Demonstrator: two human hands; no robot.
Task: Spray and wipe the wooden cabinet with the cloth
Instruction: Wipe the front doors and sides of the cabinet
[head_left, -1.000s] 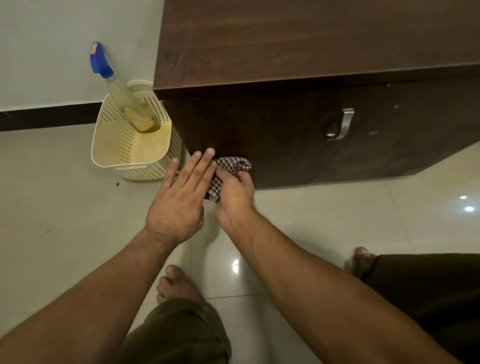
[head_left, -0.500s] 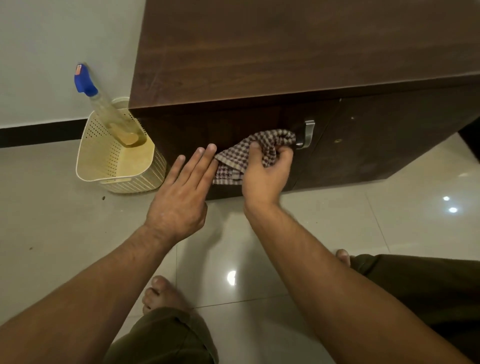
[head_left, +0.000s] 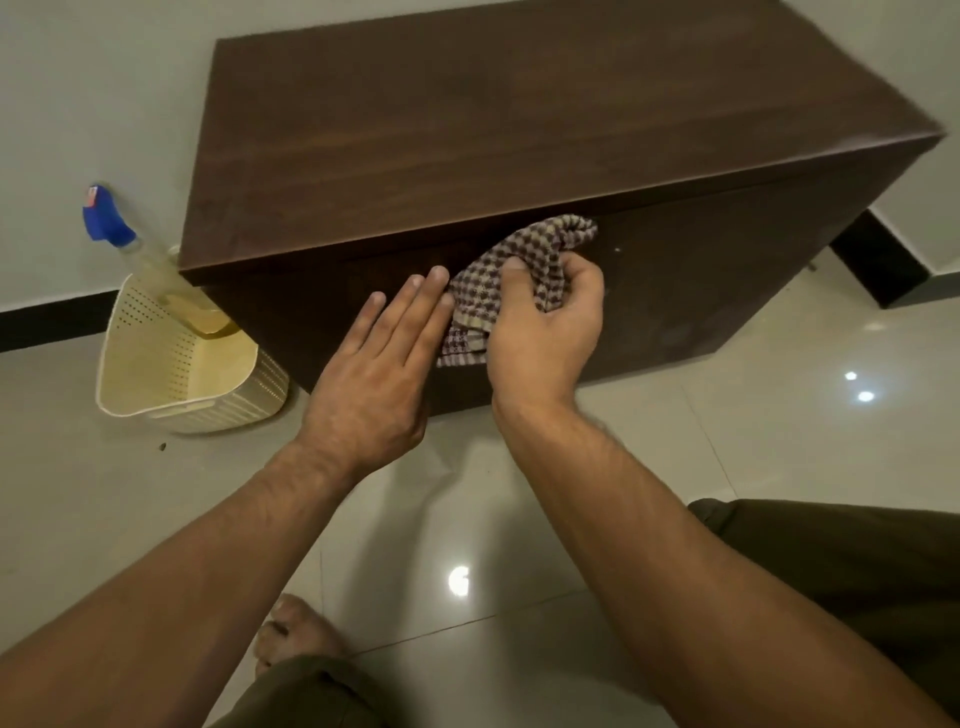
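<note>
Where the pale tiled floor (head_left: 130, 519) is meeting the wall, the following items are showing, left to right.

1. Spray bottle (head_left: 150, 270): clear body with amber liquid and a blue trigger head. It is leaning in the rear corner of the basket, its head tilting up and left towards the wall.
2. Basket (head_left: 156, 400): cream, perforated plastic. It is sitting on the floor just beside the left end of the wooden cabinet (head_left: 519, 119).
3. Left hand (head_left: 374, 384): it is lying wide and flat against the cabinet's front face, fingers straight and close together. The fingertips are reaching towards the front's top edge, and the index finger is touching the left edge of the cloth (head_left: 524, 260). It is holding nothing.
4. Cloth: brown-and-cream check, bunched. It is pressing against the upper middle of the cabinet front, its top fold reaching just under the overhanging front edge of the cabinet top.
5. Right hand (head_left: 545, 327): it is gripping the cloth, with the thumb lying over the fabric and the fingers curling round its right side.
6. Cabinet: dark brown. It is standing on the floor with its back to the wall.
7. Bare foot (head_left: 296, 634) and olive trouser legs (head_left: 857, 571): these are showing along the floor's near edge.
</note>
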